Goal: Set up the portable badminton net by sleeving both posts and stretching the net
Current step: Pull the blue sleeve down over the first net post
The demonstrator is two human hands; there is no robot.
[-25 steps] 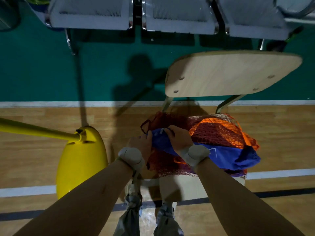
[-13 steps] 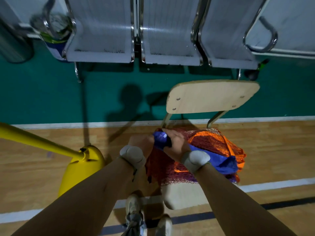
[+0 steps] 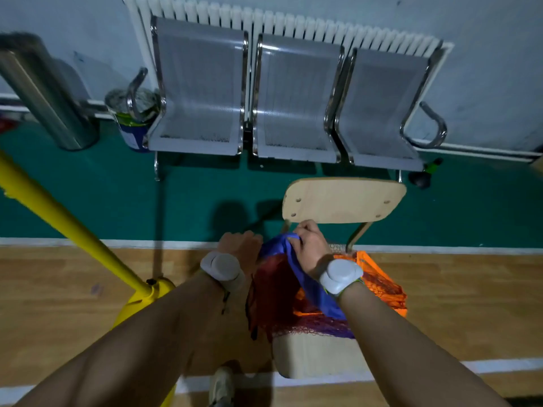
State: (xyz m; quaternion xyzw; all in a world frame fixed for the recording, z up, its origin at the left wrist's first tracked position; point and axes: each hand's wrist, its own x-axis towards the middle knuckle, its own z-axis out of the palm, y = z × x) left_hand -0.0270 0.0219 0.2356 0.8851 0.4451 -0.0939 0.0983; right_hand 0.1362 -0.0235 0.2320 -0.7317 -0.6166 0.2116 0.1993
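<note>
A bundled badminton net [image 3: 379,284], dark red mesh with orange edging, lies heaped on the seat of a wooden chair [image 3: 343,201]. Its blue sleeve band [image 3: 308,282] rises out of the heap. My right hand [image 3: 308,245] grips the top end of that blue band, lifted above the seat. My left hand [image 3: 239,245] is curled just beside it at the band's left edge; its fingers are hidden, so I cannot see what they hold. A yellow post [image 3: 67,223] slants from the upper left down into its yellow base [image 3: 141,304] at my left.
A row of three metal seats [image 3: 293,113] stands against the wall under a radiator [image 3: 279,22]. A steel bin [image 3: 44,92] and a paint can [image 3: 132,130] sit at the left. My shoe [image 3: 221,386] is on the wooden floor below.
Both hands have risen, pulling the blue band's end up off the heap on the seat. My head has tilted up, bringing the metal seats and wall into view.
</note>
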